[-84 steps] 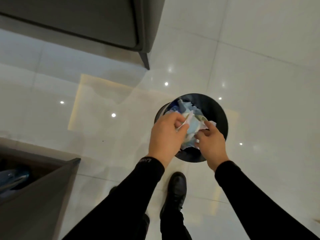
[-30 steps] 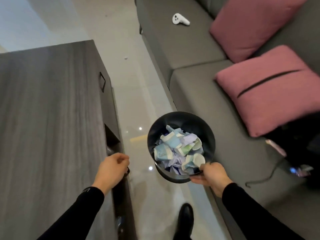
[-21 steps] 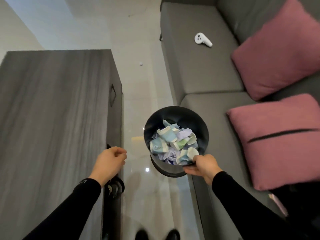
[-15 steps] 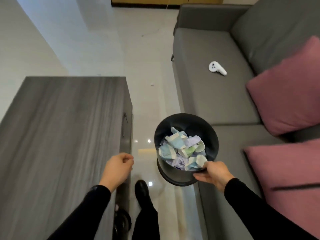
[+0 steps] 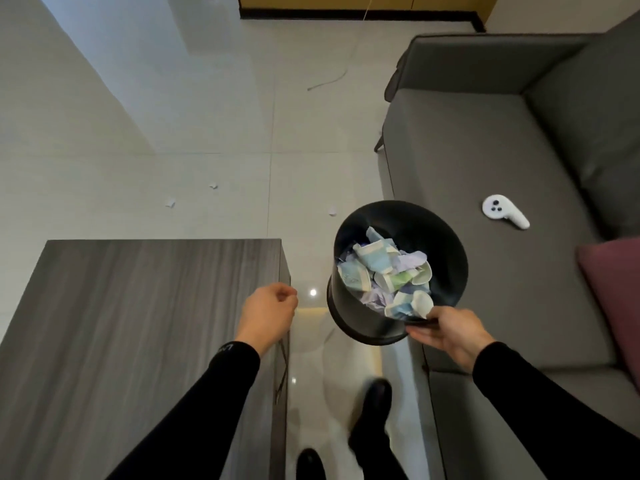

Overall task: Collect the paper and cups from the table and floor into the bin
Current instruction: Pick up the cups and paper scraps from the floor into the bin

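Since half a second ago, more floor (image 5: 207, 133) beyond the counter (image 5: 138, 323) has been coming into view, with the sofa's (image 5: 485, 168) far arm now showing and the white controller (image 5: 505, 211) lying lower on the seat. Right hand (image 5: 448, 332) is gripping the near rim of the black bin (image 5: 433, 237), fingers closed around the edge, and is carrying it tilted above the aisle between the counter and the sofa. Crumpled paper and cups (image 5: 384, 271), in blue, green, lilac and white, are filling the bin to well below its rim. Left hand (image 5: 268, 313) is hanging loosely curled over the counter's far right corner, holding nothing visible. Three small paper scraps are lying on the floor beyond the counter: one (image 5: 169, 202) to the left, one (image 5: 213, 185) just beyond it, one (image 5: 332, 211) near the bin's far rim. Farther off, a thin pale strip (image 5: 327, 81) is lying on the tiles. At the right edge, a pink cushion (image 5: 613, 299) is resting on the sofa. Below, the person's dark shoes (image 5: 372, 414) are stepping in the narrow aisle, blurred.
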`<control>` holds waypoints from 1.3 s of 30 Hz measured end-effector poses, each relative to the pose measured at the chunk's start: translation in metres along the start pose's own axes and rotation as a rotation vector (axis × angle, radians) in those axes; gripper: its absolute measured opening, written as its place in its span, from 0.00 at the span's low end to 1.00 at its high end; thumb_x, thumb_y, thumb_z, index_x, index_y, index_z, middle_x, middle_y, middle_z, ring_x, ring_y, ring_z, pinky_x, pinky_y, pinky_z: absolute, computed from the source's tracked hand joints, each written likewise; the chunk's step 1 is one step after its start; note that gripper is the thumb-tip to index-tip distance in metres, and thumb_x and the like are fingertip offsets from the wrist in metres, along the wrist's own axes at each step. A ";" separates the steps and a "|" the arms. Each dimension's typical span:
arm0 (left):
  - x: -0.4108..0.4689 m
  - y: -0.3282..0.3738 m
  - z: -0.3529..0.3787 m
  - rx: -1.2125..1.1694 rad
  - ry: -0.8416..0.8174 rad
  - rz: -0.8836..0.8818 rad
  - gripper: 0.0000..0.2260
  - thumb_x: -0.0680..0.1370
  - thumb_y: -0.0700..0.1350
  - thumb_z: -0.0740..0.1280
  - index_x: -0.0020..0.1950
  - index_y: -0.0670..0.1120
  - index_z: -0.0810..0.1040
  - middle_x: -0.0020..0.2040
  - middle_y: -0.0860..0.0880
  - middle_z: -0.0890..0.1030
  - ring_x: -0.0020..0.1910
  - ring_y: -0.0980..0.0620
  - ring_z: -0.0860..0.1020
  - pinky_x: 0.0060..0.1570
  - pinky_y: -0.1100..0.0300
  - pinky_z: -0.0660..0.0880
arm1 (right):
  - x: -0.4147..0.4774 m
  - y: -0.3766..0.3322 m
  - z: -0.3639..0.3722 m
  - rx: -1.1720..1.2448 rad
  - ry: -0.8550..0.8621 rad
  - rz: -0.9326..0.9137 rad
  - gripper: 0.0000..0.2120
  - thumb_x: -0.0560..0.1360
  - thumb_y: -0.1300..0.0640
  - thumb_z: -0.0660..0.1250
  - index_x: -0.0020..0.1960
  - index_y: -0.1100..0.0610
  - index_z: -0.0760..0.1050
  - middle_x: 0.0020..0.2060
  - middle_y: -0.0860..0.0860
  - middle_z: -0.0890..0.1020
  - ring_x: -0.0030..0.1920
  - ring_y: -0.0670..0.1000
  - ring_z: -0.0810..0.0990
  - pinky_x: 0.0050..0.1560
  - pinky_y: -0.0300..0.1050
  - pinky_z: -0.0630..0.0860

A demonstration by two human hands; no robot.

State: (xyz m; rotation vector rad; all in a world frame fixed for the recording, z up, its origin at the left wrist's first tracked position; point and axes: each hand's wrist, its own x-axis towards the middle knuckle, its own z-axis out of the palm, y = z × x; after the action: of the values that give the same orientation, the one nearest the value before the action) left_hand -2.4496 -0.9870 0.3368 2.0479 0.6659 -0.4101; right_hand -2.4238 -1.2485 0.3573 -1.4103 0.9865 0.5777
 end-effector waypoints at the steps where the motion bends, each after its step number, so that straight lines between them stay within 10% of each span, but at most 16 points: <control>1: 0.016 0.009 -0.003 0.004 0.001 0.001 0.08 0.74 0.43 0.63 0.50 0.46 0.80 0.43 0.47 0.82 0.44 0.50 0.79 0.45 0.61 0.73 | 0.010 -0.016 0.008 0.001 -0.008 0.003 0.12 0.77 0.70 0.54 0.59 0.70 0.69 0.45 0.67 0.78 0.32 0.58 0.81 0.21 0.41 0.79; 10: 0.160 0.089 -0.016 -0.086 0.090 -0.125 0.07 0.73 0.41 0.64 0.47 0.45 0.80 0.47 0.44 0.84 0.48 0.45 0.81 0.52 0.51 0.77 | 0.138 -0.166 0.073 -0.115 -0.060 0.035 0.15 0.78 0.69 0.53 0.63 0.72 0.66 0.47 0.68 0.78 0.35 0.60 0.80 0.25 0.44 0.81; 16: 0.240 0.118 -0.007 -0.146 0.087 -0.238 0.06 0.73 0.38 0.63 0.46 0.43 0.79 0.38 0.46 0.82 0.36 0.48 0.80 0.36 0.62 0.73 | 0.204 -0.246 0.125 -0.186 -0.096 0.040 0.15 0.78 0.69 0.52 0.63 0.74 0.65 0.46 0.69 0.77 0.37 0.61 0.80 0.47 0.51 0.75; 25: 0.368 0.128 -0.044 -0.192 0.122 -0.304 0.07 0.74 0.40 0.62 0.46 0.43 0.80 0.43 0.44 0.83 0.43 0.46 0.81 0.49 0.54 0.76 | 0.293 -0.328 0.241 -0.268 -0.156 0.082 0.16 0.78 0.69 0.53 0.64 0.73 0.65 0.36 0.65 0.78 0.35 0.59 0.80 0.45 0.49 0.76; 39: 0.620 0.078 -0.073 -0.298 0.113 -0.409 0.09 0.75 0.40 0.61 0.51 0.40 0.79 0.44 0.44 0.83 0.37 0.50 0.80 0.43 0.57 0.77 | 0.498 -0.371 0.451 -0.376 -0.223 0.087 0.17 0.78 0.70 0.52 0.64 0.75 0.64 0.55 0.71 0.76 0.35 0.58 0.78 0.23 0.38 0.79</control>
State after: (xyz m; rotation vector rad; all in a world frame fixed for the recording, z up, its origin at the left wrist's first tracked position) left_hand -1.9055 -0.7752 0.1033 1.6581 1.1515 -0.4015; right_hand -1.7628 -0.9653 0.0897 -1.5938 0.7891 1.0028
